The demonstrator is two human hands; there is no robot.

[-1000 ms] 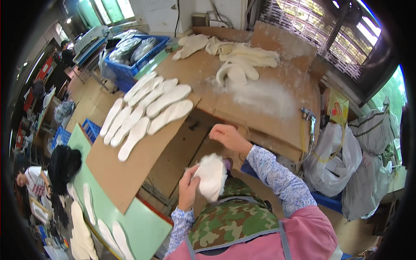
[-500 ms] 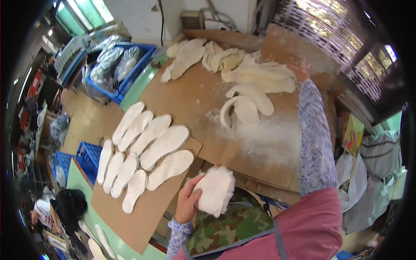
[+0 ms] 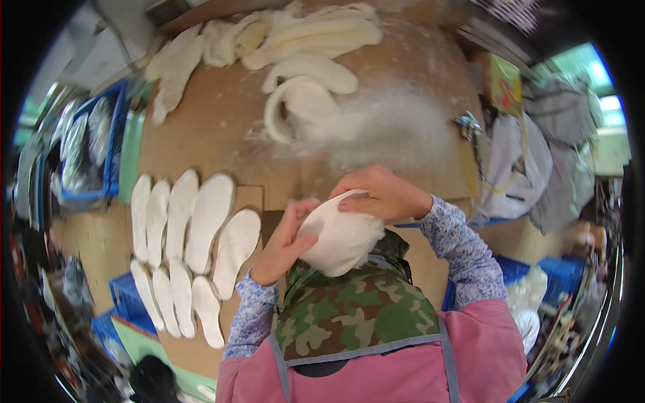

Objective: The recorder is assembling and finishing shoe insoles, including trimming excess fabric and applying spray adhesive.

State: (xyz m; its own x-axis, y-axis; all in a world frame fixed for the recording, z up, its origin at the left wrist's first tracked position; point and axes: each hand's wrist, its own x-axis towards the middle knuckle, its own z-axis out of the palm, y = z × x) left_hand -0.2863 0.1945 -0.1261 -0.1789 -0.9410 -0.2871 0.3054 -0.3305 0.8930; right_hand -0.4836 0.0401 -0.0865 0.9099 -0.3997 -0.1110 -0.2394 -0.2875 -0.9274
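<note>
In front of my camouflage apron, both my hands hold a white fleecy piece [image 3: 339,235] with a fluffy edge. My left hand [image 3: 285,243] grips its left side, thumb lying across the face. At the top edge, my right hand [image 3: 386,195] pinches it with bent fingers, and a lip of the material curls up there. Whether it is one layer or more, I cannot tell. To the left, several white insoles [image 3: 211,221] lie in two rows on a cardboard sheet [image 3: 250,196].
A cardboard-covered table [image 3: 201,121] carries a pile of cream fleece pieces [image 3: 316,33], curved white pieces [image 3: 316,101] and a white powdery patch [image 3: 396,127]. A blue crate [image 3: 121,144] with plastic-wrapped goods stands left. White bags [image 3: 517,161] hang at the right.
My right hand has come back from the far fleece pile to the white fleecy piece and now grips it alongside my left hand. The view has turned and tipped down.
</note>
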